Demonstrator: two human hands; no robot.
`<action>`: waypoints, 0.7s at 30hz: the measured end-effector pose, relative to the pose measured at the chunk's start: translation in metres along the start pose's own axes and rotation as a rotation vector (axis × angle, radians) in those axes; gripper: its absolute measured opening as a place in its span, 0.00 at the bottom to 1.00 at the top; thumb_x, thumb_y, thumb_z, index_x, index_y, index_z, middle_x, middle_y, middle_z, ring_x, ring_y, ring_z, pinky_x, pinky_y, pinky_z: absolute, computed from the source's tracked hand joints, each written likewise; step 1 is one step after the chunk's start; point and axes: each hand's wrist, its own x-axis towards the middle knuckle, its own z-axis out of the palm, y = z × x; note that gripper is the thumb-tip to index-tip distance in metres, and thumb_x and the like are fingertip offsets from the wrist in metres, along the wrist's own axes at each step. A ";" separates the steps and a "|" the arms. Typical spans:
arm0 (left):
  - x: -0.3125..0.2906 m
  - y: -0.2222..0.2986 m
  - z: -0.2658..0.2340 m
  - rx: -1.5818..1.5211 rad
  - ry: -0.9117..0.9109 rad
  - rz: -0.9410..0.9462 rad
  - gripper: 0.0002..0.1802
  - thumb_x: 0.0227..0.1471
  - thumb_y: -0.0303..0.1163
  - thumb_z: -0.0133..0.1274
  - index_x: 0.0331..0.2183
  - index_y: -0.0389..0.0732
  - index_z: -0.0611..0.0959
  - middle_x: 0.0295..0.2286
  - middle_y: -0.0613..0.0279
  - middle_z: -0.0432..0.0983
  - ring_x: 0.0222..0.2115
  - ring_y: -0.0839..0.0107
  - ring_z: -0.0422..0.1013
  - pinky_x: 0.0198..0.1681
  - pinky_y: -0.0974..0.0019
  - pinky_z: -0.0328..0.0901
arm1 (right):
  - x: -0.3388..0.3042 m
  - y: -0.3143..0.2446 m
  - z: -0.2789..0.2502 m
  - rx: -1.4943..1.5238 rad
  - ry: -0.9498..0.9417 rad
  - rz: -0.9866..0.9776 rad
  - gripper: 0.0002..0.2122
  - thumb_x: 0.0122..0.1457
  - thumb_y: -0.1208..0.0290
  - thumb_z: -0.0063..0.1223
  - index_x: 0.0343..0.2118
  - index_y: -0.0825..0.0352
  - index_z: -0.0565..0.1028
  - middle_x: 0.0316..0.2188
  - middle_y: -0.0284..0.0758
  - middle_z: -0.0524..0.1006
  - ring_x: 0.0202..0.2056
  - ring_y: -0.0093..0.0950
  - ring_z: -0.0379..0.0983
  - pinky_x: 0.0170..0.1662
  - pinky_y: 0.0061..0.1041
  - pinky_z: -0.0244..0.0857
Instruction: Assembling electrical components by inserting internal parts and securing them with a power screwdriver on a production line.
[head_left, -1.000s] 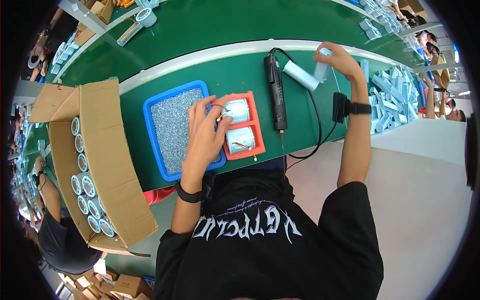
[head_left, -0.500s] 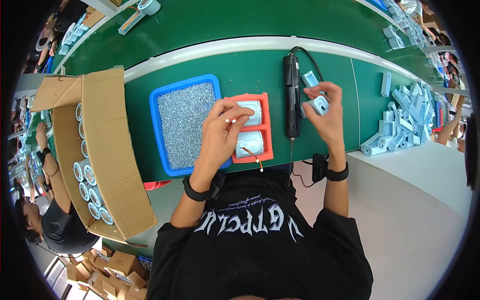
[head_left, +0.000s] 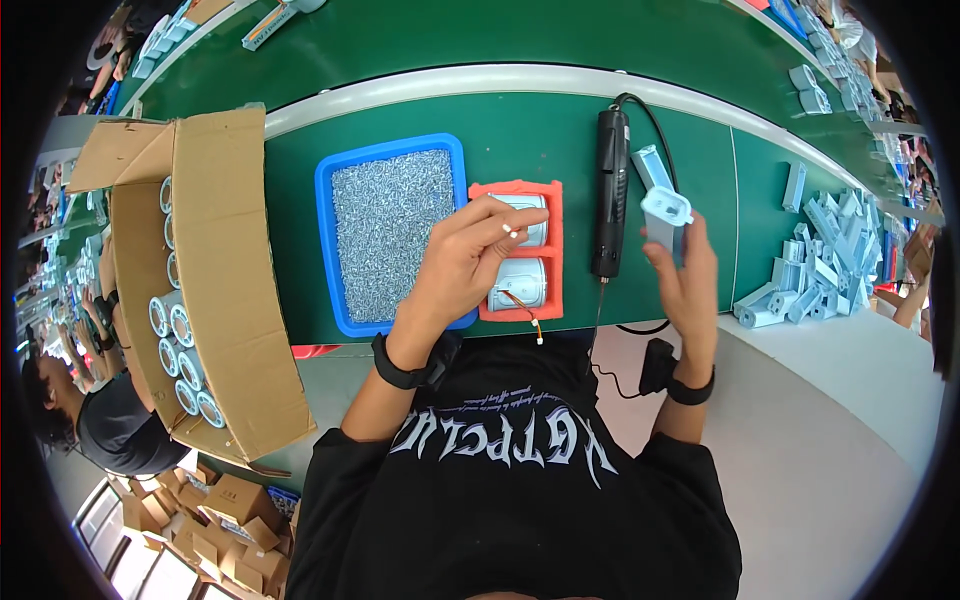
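Note:
My left hand (head_left: 468,262) is closed in a pinch over the upper of two light-blue round housings (head_left: 536,232) in a red foam holder (head_left: 556,256). Small white connectors (head_left: 510,231) show at its fingertips; their wires are mostly hidden. Loose wires with a white plug (head_left: 539,338) hang from the lower housing (head_left: 522,284) over the holder's near edge. My right hand (head_left: 690,290) holds a hollow light-blue plastic handle (head_left: 664,222) between thumb and fingers, its wide open end facing up. Beyond it another light-blue handle (head_left: 648,165) lies on the green table.
A black electric screwdriver (head_left: 611,190) with a cable lies right of the holder. Left of it stands a blue tray (head_left: 325,235) of small screws. A cardboard box (head_left: 225,280) of round housings is at far left, a heap of light-blue handles (head_left: 825,260) at right.
The handle in my right hand has tipped so its wide open end now faces up. My left hand keeps its pinch above the upper housing. The whole view has shifted slightly.

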 end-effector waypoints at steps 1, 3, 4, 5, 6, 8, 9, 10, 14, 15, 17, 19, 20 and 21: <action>0.000 0.000 -0.001 0.032 -0.013 0.009 0.12 0.48 0.21 0.54 0.37 0.40 0.84 0.27 0.61 0.76 0.25 0.70 0.72 0.27 0.71 0.66 | 0.001 -0.018 -0.007 -0.142 -0.022 -0.178 0.17 0.53 0.76 0.55 0.47 0.69 0.66 0.39 0.36 0.73 0.41 0.27 0.69 0.44 0.27 0.63; 0.001 -0.001 0.000 0.061 -0.021 0.018 0.12 0.47 0.21 0.55 0.37 0.41 0.84 0.27 0.61 0.76 0.25 0.70 0.72 0.27 0.71 0.65 | 0.005 -0.048 -0.017 -0.429 -0.063 -0.541 0.20 0.51 0.74 0.58 0.46 0.70 0.66 0.37 0.35 0.72 0.37 0.25 0.69 0.40 0.24 0.63; 0.001 -0.001 0.002 0.064 -0.005 0.037 0.12 0.47 0.21 0.55 0.36 0.40 0.84 0.25 0.61 0.74 0.23 0.70 0.70 0.25 0.70 0.65 | 0.006 -0.056 -0.019 -0.431 -0.065 -0.542 0.20 0.51 0.74 0.58 0.46 0.70 0.66 0.37 0.35 0.72 0.37 0.25 0.69 0.40 0.24 0.63; 0.002 -0.001 0.004 0.066 0.011 0.056 0.12 0.46 0.21 0.55 0.36 0.40 0.84 0.24 0.61 0.73 0.21 0.69 0.69 0.23 0.70 0.64 | 0.009 -0.064 -0.020 -0.387 -0.072 -0.555 0.21 0.48 0.74 0.60 0.46 0.70 0.67 0.35 0.35 0.72 0.36 0.26 0.70 0.39 0.25 0.64; 0.002 -0.001 0.004 0.070 0.028 0.075 0.12 0.45 0.21 0.56 0.36 0.40 0.84 0.23 0.61 0.71 0.19 0.68 0.67 0.22 0.69 0.63 | 0.012 -0.070 -0.020 -0.343 -0.079 -0.568 0.23 0.46 0.74 0.63 0.45 0.71 0.67 0.34 0.35 0.72 0.34 0.26 0.71 0.37 0.25 0.65; 0.003 0.001 0.002 0.076 0.013 0.064 0.12 0.45 0.22 0.56 0.36 0.41 0.84 0.23 0.61 0.71 0.20 0.69 0.68 0.22 0.69 0.63 | 0.018 -0.072 -0.013 -0.299 -0.090 -0.582 0.25 0.43 0.75 0.65 0.45 0.72 0.67 0.32 0.36 0.71 0.33 0.26 0.72 0.35 0.25 0.66; 0.003 0.002 0.002 0.082 -0.005 0.054 0.13 0.44 0.22 0.57 0.36 0.41 0.84 0.23 0.61 0.72 0.21 0.70 0.68 0.23 0.69 0.63 | 0.019 -0.070 -0.008 -0.151 -0.093 -0.571 0.25 0.42 0.74 0.66 0.44 0.72 0.68 0.33 0.36 0.71 0.33 0.26 0.72 0.36 0.25 0.66; 0.003 0.002 0.002 0.087 -0.023 0.043 0.13 0.44 0.22 0.57 0.36 0.41 0.85 0.23 0.61 0.72 0.22 0.71 0.69 0.23 0.69 0.63 | 0.021 -0.067 -0.004 -0.004 -0.095 -0.557 0.25 0.41 0.74 0.66 0.44 0.72 0.68 0.34 0.37 0.71 0.33 0.25 0.71 0.36 0.24 0.66; 0.004 -0.002 0.003 0.156 0.015 0.121 0.12 0.43 0.24 0.58 0.35 0.43 0.84 0.20 0.63 0.69 0.18 0.69 0.67 0.21 0.67 0.63 | 0.027 -0.071 -0.004 0.214 -0.160 -0.588 0.23 0.43 0.73 0.65 0.43 0.72 0.68 0.36 0.40 0.71 0.34 0.25 0.71 0.38 0.23 0.66; 0.004 -0.001 0.003 0.154 0.019 0.117 0.12 0.43 0.24 0.58 0.35 0.43 0.84 0.20 0.63 0.69 0.18 0.69 0.67 0.21 0.67 0.63 | 0.028 -0.073 -0.004 0.248 -0.190 -0.610 0.23 0.44 0.73 0.64 0.43 0.71 0.67 0.37 0.41 0.71 0.35 0.25 0.71 0.38 0.23 0.66; 0.004 0.001 0.003 0.147 0.004 0.100 0.12 0.43 0.25 0.59 0.35 0.43 0.84 0.20 0.63 0.69 0.18 0.69 0.68 0.21 0.67 0.64 | 0.030 -0.067 0.002 0.277 -0.174 -0.633 0.22 0.46 0.72 0.63 0.43 0.70 0.66 0.38 0.41 0.71 0.36 0.26 0.71 0.39 0.23 0.66; 0.004 0.001 0.003 0.144 -0.003 0.091 0.12 0.43 0.25 0.59 0.35 0.43 0.84 0.20 0.64 0.69 0.18 0.68 0.68 0.21 0.67 0.64 | 0.028 -0.059 0.008 0.340 -0.127 -0.684 0.22 0.49 0.70 0.62 0.44 0.69 0.64 0.38 0.42 0.72 0.38 0.27 0.71 0.40 0.24 0.66; 0.003 0.000 0.004 0.161 0.002 0.111 0.12 0.42 0.25 0.58 0.35 0.42 0.84 0.20 0.63 0.69 0.19 0.68 0.68 0.22 0.67 0.64 | 0.027 -0.059 0.013 0.340 -0.128 -0.684 0.22 0.49 0.70 0.62 0.44 0.69 0.64 0.38 0.42 0.72 0.38 0.27 0.71 0.40 0.24 0.66; 0.002 -0.002 0.005 0.176 0.006 0.130 0.12 0.42 0.24 0.58 0.34 0.42 0.84 0.20 0.63 0.69 0.19 0.68 0.68 0.22 0.67 0.64 | 0.025 -0.060 0.019 0.334 -0.124 -0.738 0.22 0.50 0.69 0.61 0.44 0.68 0.63 0.38 0.42 0.73 0.39 0.28 0.71 0.41 0.25 0.65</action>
